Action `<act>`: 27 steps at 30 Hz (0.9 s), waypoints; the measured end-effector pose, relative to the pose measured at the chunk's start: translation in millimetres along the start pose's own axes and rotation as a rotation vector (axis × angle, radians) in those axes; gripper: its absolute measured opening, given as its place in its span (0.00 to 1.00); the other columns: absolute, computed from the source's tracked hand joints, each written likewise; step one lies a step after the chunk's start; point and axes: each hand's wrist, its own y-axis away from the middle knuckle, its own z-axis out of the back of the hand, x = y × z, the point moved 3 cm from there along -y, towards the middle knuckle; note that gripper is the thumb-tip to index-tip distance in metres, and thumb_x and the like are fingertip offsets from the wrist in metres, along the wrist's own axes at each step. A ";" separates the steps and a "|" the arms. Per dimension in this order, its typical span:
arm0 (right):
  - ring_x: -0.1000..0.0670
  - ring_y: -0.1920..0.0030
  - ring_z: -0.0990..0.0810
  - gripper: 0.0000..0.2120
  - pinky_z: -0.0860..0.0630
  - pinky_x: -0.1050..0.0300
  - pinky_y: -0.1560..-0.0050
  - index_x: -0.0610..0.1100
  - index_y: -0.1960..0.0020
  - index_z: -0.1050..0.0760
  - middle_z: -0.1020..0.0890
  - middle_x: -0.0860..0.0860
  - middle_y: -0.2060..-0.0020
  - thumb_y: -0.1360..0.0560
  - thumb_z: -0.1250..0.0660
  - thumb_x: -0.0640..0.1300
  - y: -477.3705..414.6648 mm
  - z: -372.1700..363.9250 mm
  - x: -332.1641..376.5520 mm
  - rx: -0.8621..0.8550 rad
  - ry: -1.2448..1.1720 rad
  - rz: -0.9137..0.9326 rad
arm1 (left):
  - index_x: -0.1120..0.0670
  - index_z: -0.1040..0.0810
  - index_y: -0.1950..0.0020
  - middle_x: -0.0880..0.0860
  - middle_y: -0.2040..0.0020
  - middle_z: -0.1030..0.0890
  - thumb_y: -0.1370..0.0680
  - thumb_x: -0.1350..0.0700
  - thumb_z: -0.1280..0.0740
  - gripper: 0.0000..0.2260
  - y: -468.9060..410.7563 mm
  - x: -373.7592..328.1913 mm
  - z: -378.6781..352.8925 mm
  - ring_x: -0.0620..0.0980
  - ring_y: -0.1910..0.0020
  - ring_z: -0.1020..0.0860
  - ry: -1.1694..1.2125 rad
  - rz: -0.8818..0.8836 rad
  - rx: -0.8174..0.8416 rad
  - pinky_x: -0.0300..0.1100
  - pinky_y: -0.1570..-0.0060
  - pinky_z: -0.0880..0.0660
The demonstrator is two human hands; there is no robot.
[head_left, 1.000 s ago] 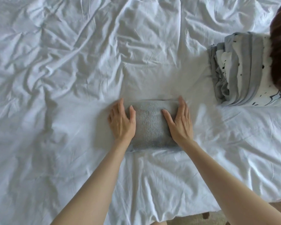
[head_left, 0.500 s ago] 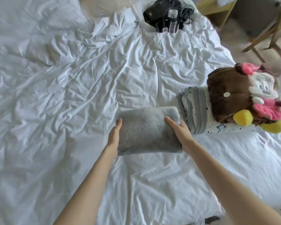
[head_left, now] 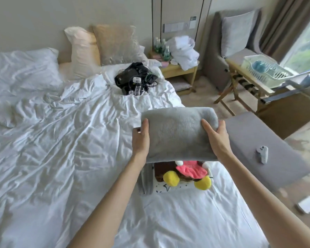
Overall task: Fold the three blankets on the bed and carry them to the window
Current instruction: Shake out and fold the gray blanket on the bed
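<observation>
The bed (head_left: 61,149) is covered with a rumpled white sheet. At its head, pillows (head_left: 100,49) lean upright against the wall, one pale pink and one beige. Just in front of them, a black tangle of devices and cables (head_left: 135,81) lies on the sheet. Near the bed's right edge rests a folded grey-and-white patterned blanket (head_left: 147,179), and on top of it a brown plush blanket (head_left: 184,173) with pink and yellow parts. Beside the bed stands a grey padded bench (head_left: 268,151), with a small grey controller (head_left: 262,153) lying on it.
</observation>
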 end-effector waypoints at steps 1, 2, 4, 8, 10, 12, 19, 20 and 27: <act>0.46 0.48 0.22 0.26 0.26 0.46 0.44 0.47 0.41 0.33 0.21 0.47 0.48 0.28 0.37 0.65 -10.9 9.3 -6.5 -0.002 0.009 -0.006 | 0.51 0.30 0.43 0.50 0.47 0.23 0.26 0.30 0.41 0.26 -0.8 0.4 -15.8 0.48 0.50 0.23 -0.020 -0.030 -0.054 0.46 0.55 0.25; 0.46 0.48 0.22 0.27 0.26 0.46 0.45 0.47 0.41 0.33 0.21 0.47 0.48 0.28 0.37 0.66 -21.1 14.1 -15.3 0.007 0.020 -0.018 | 0.50 0.30 0.44 0.49 0.49 0.23 0.25 0.31 0.42 0.24 -2.6 4.1 -27.3 0.46 0.53 0.24 -0.041 -0.052 -0.102 0.44 0.58 0.28; 0.45 0.48 0.22 0.28 0.27 0.47 0.46 0.46 0.39 0.34 0.21 0.46 0.47 0.28 0.37 0.66 -36.9 13.5 -35.0 0.047 0.070 -0.061 | 0.51 0.31 0.44 0.52 0.47 0.23 0.22 0.32 0.44 0.22 -9.1 18.5 -41.0 0.50 0.51 0.25 -0.127 -0.042 -0.143 0.47 0.53 0.28; 0.41 0.34 0.31 0.41 0.33 0.48 0.35 0.41 0.25 0.46 0.32 0.42 0.30 0.26 0.35 0.62 -53.6 -6.5 -87.5 0.279 0.335 -0.171 | 0.58 0.40 0.28 0.60 0.31 0.29 0.20 0.34 0.51 0.32 -26.7 56.2 -47.0 0.59 0.34 0.29 -0.480 0.213 -0.001 0.54 0.34 0.32; 0.41 0.26 0.41 0.44 0.42 0.46 0.27 0.42 0.22 0.53 0.42 0.44 0.24 0.25 0.36 0.62 -59.2 -14.0 -103.8 0.363 0.371 -0.135 | 0.59 0.46 0.23 0.61 0.26 0.34 0.19 0.35 0.50 0.34 -32.6 57.0 -53.2 0.60 0.30 0.33 -0.572 0.168 -0.029 0.54 0.33 0.33; 0.43 0.23 0.47 0.42 0.45 0.45 0.25 0.45 0.21 0.53 0.46 0.45 0.22 0.25 0.38 0.63 -67.6 -16.3 -107.7 0.311 0.398 -0.054 | 0.58 0.43 0.24 0.60 0.26 0.34 0.19 0.38 0.47 0.31 -33.5 41.2 -65.1 0.60 0.30 0.33 -0.703 -0.105 -0.166 0.55 0.34 0.33; 0.46 0.22 0.57 0.27 0.56 0.46 0.23 0.56 0.23 0.46 0.53 0.48 0.21 0.20 0.49 0.60 -97.1 -37.9 -100.9 0.214 0.718 0.407 | 0.47 0.39 0.23 0.52 0.20 0.43 0.17 0.42 0.52 0.23 -61.7 48.1 -113.7 0.54 0.22 0.45 -1.290 -0.576 0.069 0.56 0.26 0.45; 0.46 0.22 0.57 0.27 0.56 0.46 0.23 0.56 0.23 0.45 0.53 0.48 0.21 0.20 0.50 0.60 -100.4 -43.3 -110.1 0.251 0.730 0.383 | 0.45 0.39 0.22 0.51 0.20 0.43 0.17 0.42 0.53 0.23 -68.7 60.0 -112.0 0.53 0.22 0.46 -1.295 -0.517 0.082 0.56 0.25 0.47; 0.50 0.22 0.52 0.27 0.53 0.48 0.23 0.59 0.24 0.43 0.47 0.51 0.22 0.21 0.55 0.63 -99.4 -84.5 -180.6 0.289 0.615 0.255 | 0.42 0.39 0.23 0.47 0.22 0.38 0.18 0.40 0.57 0.25 -99.0 129.0 -106.3 0.50 0.23 0.41 -1.320 -0.436 0.083 0.55 0.25 0.45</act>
